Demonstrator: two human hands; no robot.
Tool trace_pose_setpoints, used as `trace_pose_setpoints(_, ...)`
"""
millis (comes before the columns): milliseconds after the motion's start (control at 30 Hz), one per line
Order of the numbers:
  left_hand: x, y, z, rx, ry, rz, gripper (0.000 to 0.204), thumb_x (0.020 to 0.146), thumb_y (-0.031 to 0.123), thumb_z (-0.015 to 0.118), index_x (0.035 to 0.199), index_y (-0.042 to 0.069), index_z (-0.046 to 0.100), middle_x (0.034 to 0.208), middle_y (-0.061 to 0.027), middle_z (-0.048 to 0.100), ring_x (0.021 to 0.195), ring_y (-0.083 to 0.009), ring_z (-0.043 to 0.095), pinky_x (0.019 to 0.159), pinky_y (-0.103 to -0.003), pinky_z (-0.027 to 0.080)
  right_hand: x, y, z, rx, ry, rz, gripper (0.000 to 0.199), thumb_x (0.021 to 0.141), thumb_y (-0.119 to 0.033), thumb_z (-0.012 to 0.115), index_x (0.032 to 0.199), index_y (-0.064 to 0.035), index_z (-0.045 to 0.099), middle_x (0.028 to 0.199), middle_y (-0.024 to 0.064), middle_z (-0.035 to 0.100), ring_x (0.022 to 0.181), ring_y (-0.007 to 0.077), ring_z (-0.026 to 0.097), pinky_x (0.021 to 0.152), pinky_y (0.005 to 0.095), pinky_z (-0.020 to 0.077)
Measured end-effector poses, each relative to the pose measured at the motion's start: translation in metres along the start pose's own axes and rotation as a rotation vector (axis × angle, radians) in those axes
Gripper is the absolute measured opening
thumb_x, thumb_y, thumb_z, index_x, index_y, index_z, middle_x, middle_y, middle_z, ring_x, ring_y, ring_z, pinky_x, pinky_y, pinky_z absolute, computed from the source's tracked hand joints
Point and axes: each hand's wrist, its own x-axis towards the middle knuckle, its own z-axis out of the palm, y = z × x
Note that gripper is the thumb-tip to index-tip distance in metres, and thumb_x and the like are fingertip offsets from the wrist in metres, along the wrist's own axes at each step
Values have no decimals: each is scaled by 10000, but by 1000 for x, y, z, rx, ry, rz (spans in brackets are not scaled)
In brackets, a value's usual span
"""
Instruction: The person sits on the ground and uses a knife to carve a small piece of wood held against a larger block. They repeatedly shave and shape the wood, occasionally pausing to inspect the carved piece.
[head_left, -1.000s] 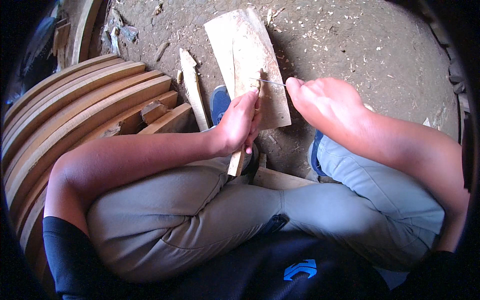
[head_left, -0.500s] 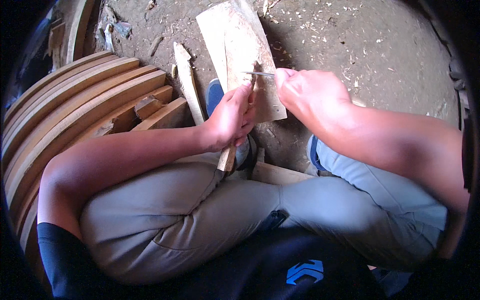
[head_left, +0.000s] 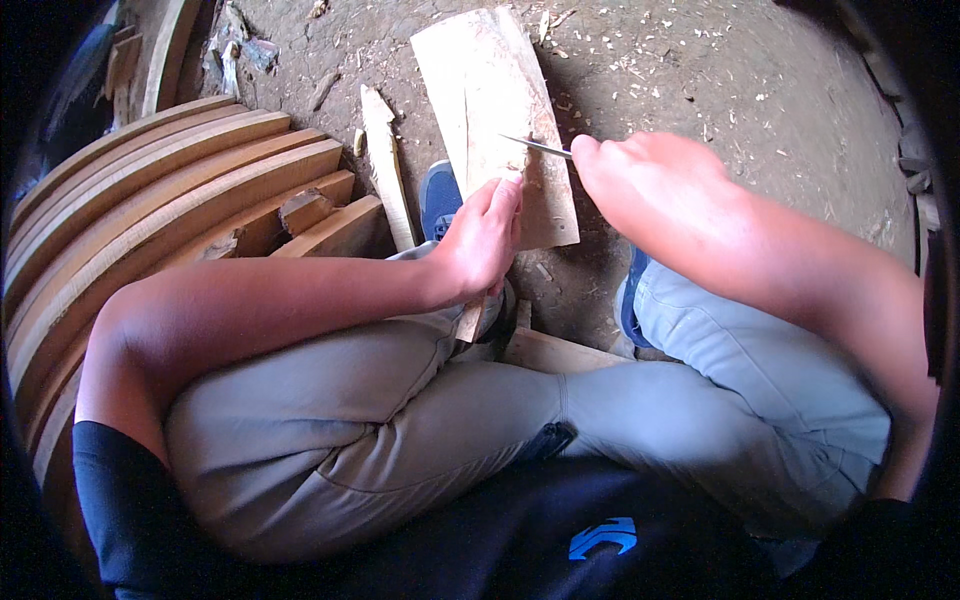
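My left hand (head_left: 482,238) is closed around a short wooden stick (head_left: 470,322). The stick's lower end sticks out below the palm, and its upper end shows just past the thumb. My right hand (head_left: 650,180) is closed on a knife (head_left: 540,147); the handle is hidden in the fist. The thin blade points left, a little above the stick's upper end, with a small gap visible between them. Beneath both lies a broad pale wooden board (head_left: 470,70), slanting on the ground beyond my feet.
Several curved wooden planks (head_left: 190,180) are stacked at the left. A narrow split piece of wood (head_left: 385,165) lies between them and the board. Pale shavings are scattered over the dirt floor (head_left: 720,110). Another plank (head_left: 560,352) rests between my shoes, near my left shoe (head_left: 438,200).
The knife blade has come away from the stick and now angles up to the left. My left hand has turned the stick slightly, so less of its lower end shows.
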Motion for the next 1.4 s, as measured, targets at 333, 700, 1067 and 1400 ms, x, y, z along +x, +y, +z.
trace_pose_setpoints(333, 2, 5, 5, 22, -13, 13, 433, 1060, 513, 329, 954, 106, 428, 608, -21, 397, 394, -148, 392, 320, -311, 352, -8, -3, 9, -56, -18, 23, 90, 907, -55, 505, 953, 8, 550, 751, 158, 698, 729, 328, 719, 613, 417, 584)
trace_pose_setpoints(700, 4, 4, 8, 34, 50, 22, 430, 1063, 510, 328, 955, 109, 437, 609, -20, 399, 379, -148, 378, 308, -307, 344, -1, -10, 15, -25, -119, 46, 162, 941, -82, 497, 1023, 37, 569, 839, 228, 686, 794, 320, 729, 614, 397, 585)
trace_pose_setpoints(1067, 17, -20, 0, 243, 126, 106, 545, 1088, 449, 301, 1044, -51, 514, 919, -214, 572, 908, -292, 562, 875, -422, 440, 0, -44, 14, -524, -107, 178, 244, 872, -102, 647, 1051, 31, 548, 772, 57, 684, 680, 130, 715, 529, 258, 543)
trace_pose_setpoints(1400, 9, 3, 7, 55, 0, 25, 467, 1073, 478, 343, 985, 42, 486, 670, -61, 469, 514, -153, 440, 446, -330, 386, -8, -39, 0, -460, 22, 243, 152, 885, -120, 612, 996, -26, 567, 708, 79, 685, 608, 195, 706, 431, 375, 522)
